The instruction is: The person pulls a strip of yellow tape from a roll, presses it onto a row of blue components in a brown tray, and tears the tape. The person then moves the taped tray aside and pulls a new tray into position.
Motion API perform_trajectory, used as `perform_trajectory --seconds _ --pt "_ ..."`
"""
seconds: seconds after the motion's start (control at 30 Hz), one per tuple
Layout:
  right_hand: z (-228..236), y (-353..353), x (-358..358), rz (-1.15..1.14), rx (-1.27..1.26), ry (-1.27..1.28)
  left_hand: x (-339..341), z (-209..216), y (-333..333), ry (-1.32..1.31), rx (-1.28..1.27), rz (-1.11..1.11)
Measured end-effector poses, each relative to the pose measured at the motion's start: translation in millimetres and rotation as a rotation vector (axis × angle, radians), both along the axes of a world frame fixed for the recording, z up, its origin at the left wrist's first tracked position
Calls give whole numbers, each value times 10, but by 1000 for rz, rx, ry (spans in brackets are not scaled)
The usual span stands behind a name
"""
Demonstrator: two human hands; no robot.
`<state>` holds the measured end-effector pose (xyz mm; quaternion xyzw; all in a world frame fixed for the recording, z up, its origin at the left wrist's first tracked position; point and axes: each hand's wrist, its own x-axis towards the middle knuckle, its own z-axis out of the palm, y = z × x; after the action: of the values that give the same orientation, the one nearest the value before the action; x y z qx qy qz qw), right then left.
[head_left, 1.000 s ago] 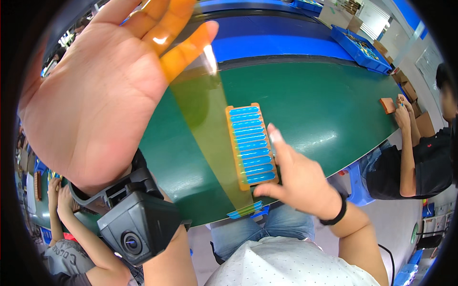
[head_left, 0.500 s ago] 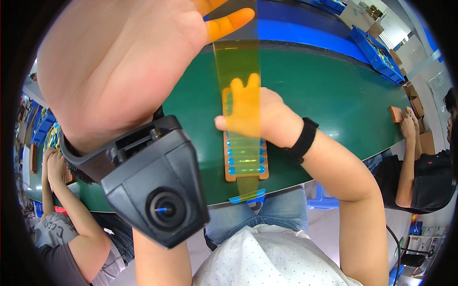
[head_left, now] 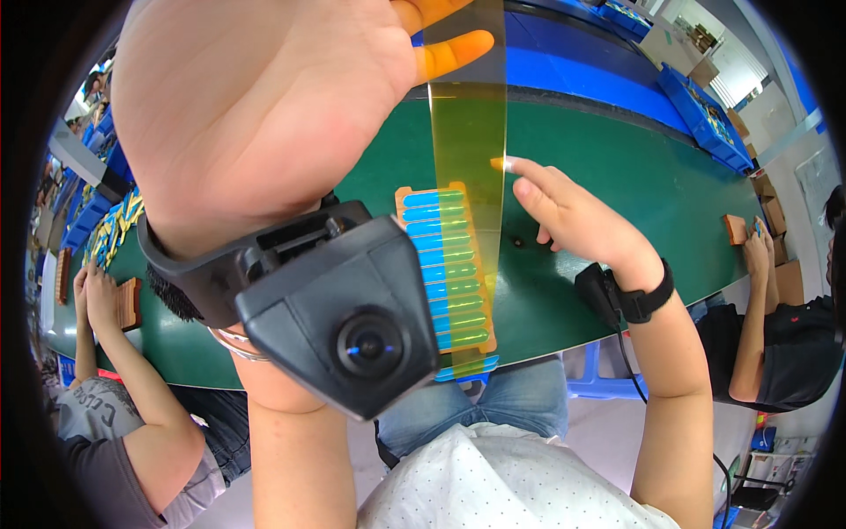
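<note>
My left hand [head_left: 264, 115] is raised close to the view, palm showing and two orange-tipped fingers stretched right. Its thumb and other fingers lie out of frame. From it a see-through yellow strip [head_left: 471, 132] hangs down, seemingly gripped above the picture's edge. A wooden tray [head_left: 401, 191] with several blue pieces [head_left: 432, 256] in rows lies below, its right part seen through the strip. Blue pieces [head_left: 467, 367] show at the table's near edge. My right hand [head_left: 573, 207] holds nothing; its index fingertip, in a yellow cover, is at the strip's right edge, and the thumb is apart.
The green table [head_left: 608, 167] has a blue belt [head_left: 582, 62] along its far side. A blue bin [head_left: 705, 115] stands far right. A black camera [head_left: 344, 326] on my left wrist blocks the view. Co-workers sit at left and right, with trays near their hands.
My right hand has moved right off the tray, uncovering its rows of blue pieces. My left hand and the yellow strip have shifted slightly right together.
</note>
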<state>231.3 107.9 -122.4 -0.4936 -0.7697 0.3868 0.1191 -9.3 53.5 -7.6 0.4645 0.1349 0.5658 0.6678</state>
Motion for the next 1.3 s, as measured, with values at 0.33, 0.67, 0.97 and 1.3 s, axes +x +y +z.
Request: perform_trajectory --seconds 0.33,0.67,0.97,1.3 --pt "-115 -984 57 247 496 186 -73 -28 154 18 -116 0" --pt "-102 -344 -124 186 565 -96 -188 -148 370 -29 -231 -69" --pt "-321 -24 -308 362 792 -156 -269 -44 283 47 -67 -61" --pt "7 -527 -145 248 830 -196 -445 -174 513 68 17 -215"
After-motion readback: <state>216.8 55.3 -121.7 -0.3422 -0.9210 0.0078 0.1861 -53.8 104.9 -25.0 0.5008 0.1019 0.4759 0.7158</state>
